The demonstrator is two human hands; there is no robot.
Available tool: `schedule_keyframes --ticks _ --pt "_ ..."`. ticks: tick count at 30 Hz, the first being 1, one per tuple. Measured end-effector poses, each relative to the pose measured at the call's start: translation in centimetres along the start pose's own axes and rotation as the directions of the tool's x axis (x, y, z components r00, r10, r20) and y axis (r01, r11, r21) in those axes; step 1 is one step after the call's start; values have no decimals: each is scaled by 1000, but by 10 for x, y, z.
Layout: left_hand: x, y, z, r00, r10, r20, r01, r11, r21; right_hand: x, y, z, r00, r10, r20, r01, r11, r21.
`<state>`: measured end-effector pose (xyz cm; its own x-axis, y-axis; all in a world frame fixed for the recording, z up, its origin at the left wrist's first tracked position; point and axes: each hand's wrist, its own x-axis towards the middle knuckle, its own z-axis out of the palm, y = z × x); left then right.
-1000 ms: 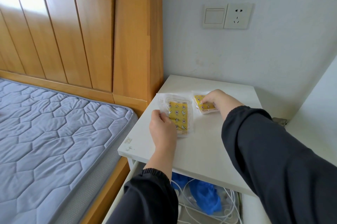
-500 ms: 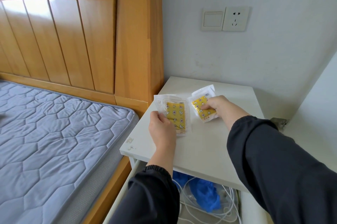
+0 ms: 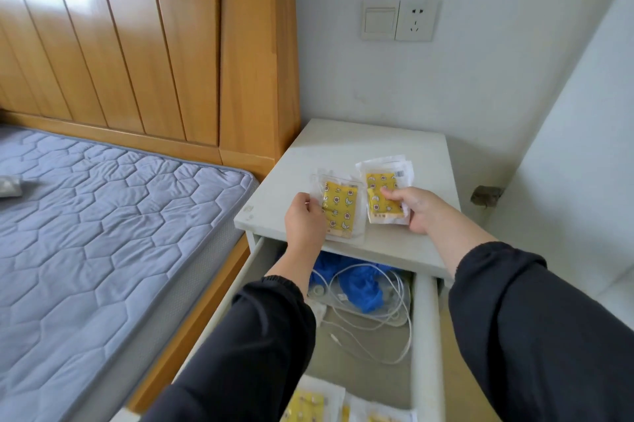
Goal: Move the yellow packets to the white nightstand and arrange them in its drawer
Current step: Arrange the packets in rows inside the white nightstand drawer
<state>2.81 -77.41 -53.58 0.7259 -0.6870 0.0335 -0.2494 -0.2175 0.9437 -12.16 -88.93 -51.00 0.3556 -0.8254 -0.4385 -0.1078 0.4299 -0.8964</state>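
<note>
Partway done, I'd judge. L hand [image 3: 305, 219] pinches one yellow packet [image 3: 340, 208] by its left edge on the white nightstand [image 3: 360, 143] top; R hand [image 3: 417, 210] grips a 2nd packet [image 3: 381, 196] at 3 o'clock of the first, thumb on its face, lying flat or lifted, can't tell. Drawer [image 3: 425, 335] is pulled out at 6 o'clock, w/ more packets [image 3: 310, 404] already at its near end; cables [image 3: 394, 315] & blue cloth [image 3: 356, 287] at the far end. To do: get these two in & lined up. Grey item [image 3: 10, 185] on mattress [image 3: 103, 232] at 9 o'clock, maybe another packet, unclear.
</note>
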Motion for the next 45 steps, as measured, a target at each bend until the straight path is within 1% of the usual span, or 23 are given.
schedule_keyframes --ticks 4,6,10,13,15,18,21,24,26,27,29,31,33,35,37,40,41,42,43,45 --pt "-32 -24 -21 994 -113 8 113 988 -104 -43 20 -4 999 -32 12 31 998 46" --pt "-49 -38 -33 991 -136 -3 135 983 -125 -64 29 -2 998 -44 43 40 995 90" --pt "-75 -68 -57 986 -168 -9 166 980 -106 -102 54 4 995 -3 103 -18 979 203" --pt "-85 -90 -72 971 -238 -1 237 967 -92 -119 79 10 987 35 157 -78 958 275" --pt "-89 -104 -83 952 -306 -12 304 950 -65 -125 100 15 985 71 157 -111 958 263" --pt "-86 -122 -101 924 -380 -49 378 925 -50 -131 132 21 986 123 116 -142 975 173" --pt "-79 -126 -110 906 -409 -114 398 911 -107 -138 162 30 979 197 43 -199 978 67" --pt "-75 -124 -108 892 -427 -150 402 900 -168 -139 189 48 948 316 -34 -316 949 -4" --pt "-75 -122 -105 897 -412 -159 385 906 -178 -138 203 68 920 386 -67 -389 920 -46" --pt "-74 -122 -105 901 -404 -161 375 909 -181 -137 209 80 915 396 -84 -402 913 -75" --pt "-71 -122 -105 904 -403 -145 364 901 -238 -137 218 107 924 359 -131 -375 919 -125" --pt "-68 -124 -107 893 -435 -112 376 860 -345 -139 223 131 938 304 -169 -333 925 -185" --pt "-66 -126 -109 879 -467 -96 384 812 -439 -140 224 150 943 281 -178 -318 917 -239" --pt "-65 -127 -110 878 -472 -84 373 782 -500 -138 225 163 946 281 -159 -318 898 -303" --pt "-64 -127 -110 883 -463 -72 361 770 -527 -137 225 171 941 316 -123 -339 873 -351" --pt "-64 -126 -110 885 -461 -61 365 770 -523 -138 227 179 902 431 -3 -398 832 -387" --pt "-64 -126 -110 885 -461 -61 368 774 -516 -140 227 181 888 458 35 -398 806 -437" --pt "-64 -126 -109 885 -460 -64 370 782 -502 -143 227 182 882 467 60 -368 763 -531" --pt "-65 -126 -109 885 -460 -68 373 791 -485 -145 226 183 888 452 84 -296 703 -647" --pt "-65 -125 -109 887 -456 -73 377 807 -455 -146 223 182 893 422 160 -102 534 -839"
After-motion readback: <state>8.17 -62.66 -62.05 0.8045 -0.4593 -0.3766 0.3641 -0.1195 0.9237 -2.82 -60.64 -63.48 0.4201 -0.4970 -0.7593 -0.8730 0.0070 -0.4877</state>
